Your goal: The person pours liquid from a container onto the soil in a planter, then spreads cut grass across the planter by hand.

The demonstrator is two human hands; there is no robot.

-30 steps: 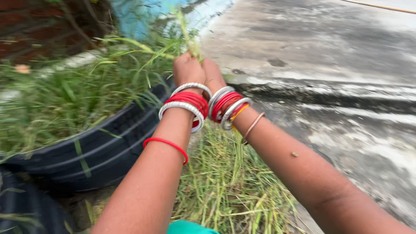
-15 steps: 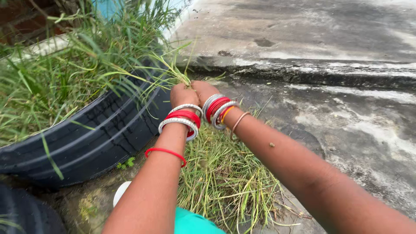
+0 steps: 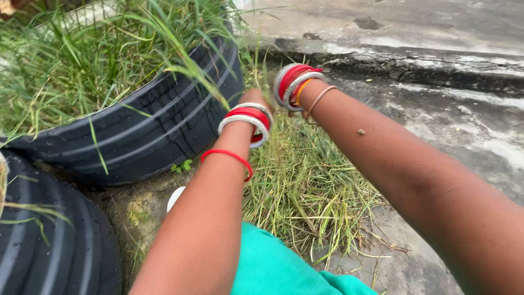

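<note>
Concrete ground (image 3: 436, 33), grey and wet-streaked, fills the upper right, with a dark raised edge (image 3: 415, 68) running across it. Black tyre planter (image 3: 147, 131) at upper left, ribbed wall facing the camera, filled with tall green grass (image 3: 82, 60) whose blades hang over its rim. Second black tyre (image 3: 54, 246) at lower left, only partly in view, just beside the first. Pile of cut grass (image 3: 305, 186) lies on the ground between the planter and the concrete, directly beneath both forearms. Teal cloth (image 3: 273, 270) at the bottom edge, under the left forearm. Left hand (image 3: 252, 98) reaches forward close to the planter wall, mostly hidden behind its red and silver bangles (image 3: 248, 121); a thin red thread (image 3: 229, 158) circles the forearm lower down. Grip of the left hand cannot be told: fingers are out of sight. Right hand (image 3: 277, 82) sits just beside the left, blurred and hidden behind its own stack of red, silver and orange bangles (image 3: 296, 84); whether it is clenched or released cannot be told. Thin grass stems (image 3: 256, 65) rise between the two hands.
</note>
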